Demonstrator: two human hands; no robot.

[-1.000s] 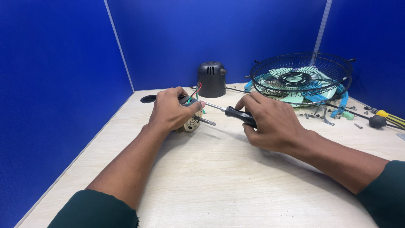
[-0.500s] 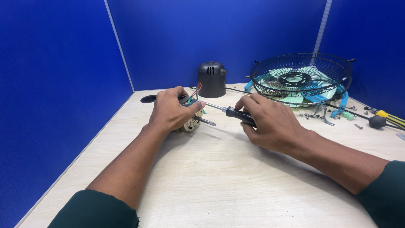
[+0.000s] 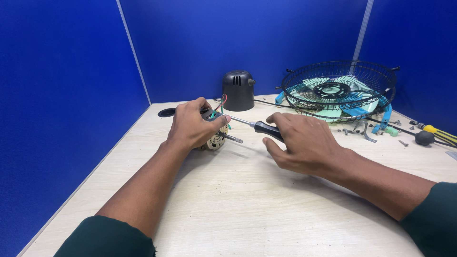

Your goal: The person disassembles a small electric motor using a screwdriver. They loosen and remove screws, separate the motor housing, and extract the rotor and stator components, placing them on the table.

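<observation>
My left hand (image 3: 193, 124) is closed over a small fan motor (image 3: 215, 139) that rests on the wooden table (image 3: 247, 209). The motor's metal shaft sticks out to the right, and red, green and white wires rise from its top. My right hand (image 3: 304, 143) grips the black handle of a screwdriver (image 3: 263, 128). Its thin metal shank points left, and the tip meets the motor's top right beside my left thumb.
A black domed motor cover (image 3: 238, 89) stands at the back. A black wire fan guard (image 3: 339, 89) with pale green blades lies at the back right, among blue parts and loose screws. A yellow-handled tool (image 3: 435, 131) lies at the far right. Blue partition walls surround the table.
</observation>
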